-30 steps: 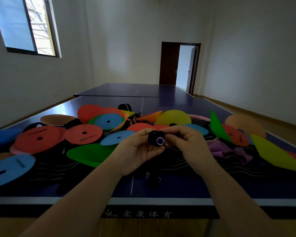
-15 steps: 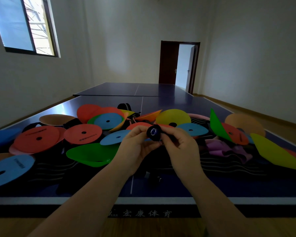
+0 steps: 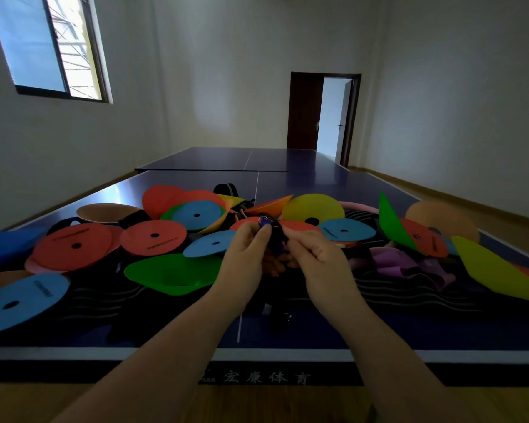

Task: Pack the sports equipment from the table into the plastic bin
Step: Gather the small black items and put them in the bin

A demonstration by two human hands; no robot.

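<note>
My left hand (image 3: pixel 247 257) and my right hand (image 3: pixel 318 257) meet above the near part of the blue table-tennis table (image 3: pixel 287 337). Between their fingertips they pinch a small black object with a blue ring (image 3: pixel 268 228), too small and dark to name. Flat training discs lie scattered behind: a red disc (image 3: pixel 74 247), a second red disc (image 3: pixel 153 238), a light blue disc (image 3: pixel 19 302), a yellow disc (image 3: pixel 313 207) and a green folded disc (image 3: pixel 174 273). Purple stretch bands (image 3: pixel 406 265) lie to the right. No plastic bin is in view.
Dark fabric with wavy lines (image 3: pixel 394 297) covers the table under the discs. A blue block (image 3: pixel 3 247) sits at the left edge. A second table (image 3: pixel 235 158) stands behind, and an open door (image 3: pixel 333 117) is at the far wall.
Both hands have lifted the small black object a little and moved it farther from me. The object has turned, so its blue ring now sits at the top.
</note>
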